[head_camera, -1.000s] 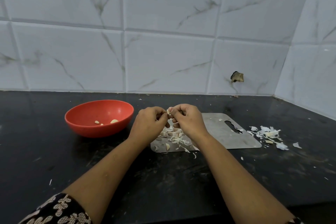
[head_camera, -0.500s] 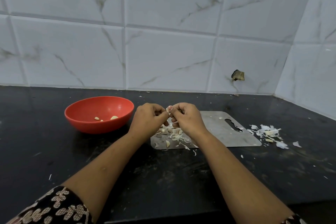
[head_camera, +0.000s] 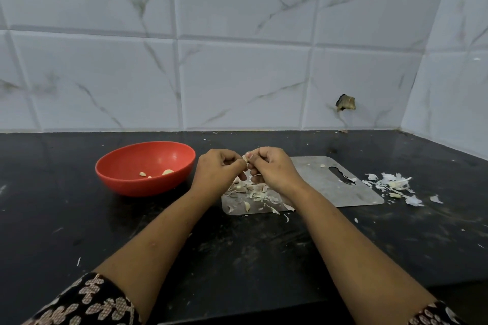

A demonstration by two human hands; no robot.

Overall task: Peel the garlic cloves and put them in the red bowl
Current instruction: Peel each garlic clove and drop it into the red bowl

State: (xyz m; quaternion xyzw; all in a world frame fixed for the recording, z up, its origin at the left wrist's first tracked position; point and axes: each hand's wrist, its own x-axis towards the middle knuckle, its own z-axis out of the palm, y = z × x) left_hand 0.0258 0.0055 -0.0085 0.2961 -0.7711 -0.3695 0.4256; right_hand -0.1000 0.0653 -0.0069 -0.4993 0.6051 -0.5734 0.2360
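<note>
Garlic clove sits between both hands, above the left end of the board. The left hand and the right hand have curled fingers and pinch the clove from its two sides. Only a small pale part of it shows between the fingertips.

I judge that the clove is very light and firm inside. Its skin looks thin, dry and brittle, so it probably tears off in flakes. Once bare, the clove is likely smooth and a little sticky, so it can slip out of a weak pinch. A good hold, I think, is on the thick middle with one hand, while the nails of the other hand take the skin at an end.

Loose peels lie on the board under the hands. More peels lie on the desk just right of the board. The bowl stands left of the board, with a few peeled cloves inside.
</note>
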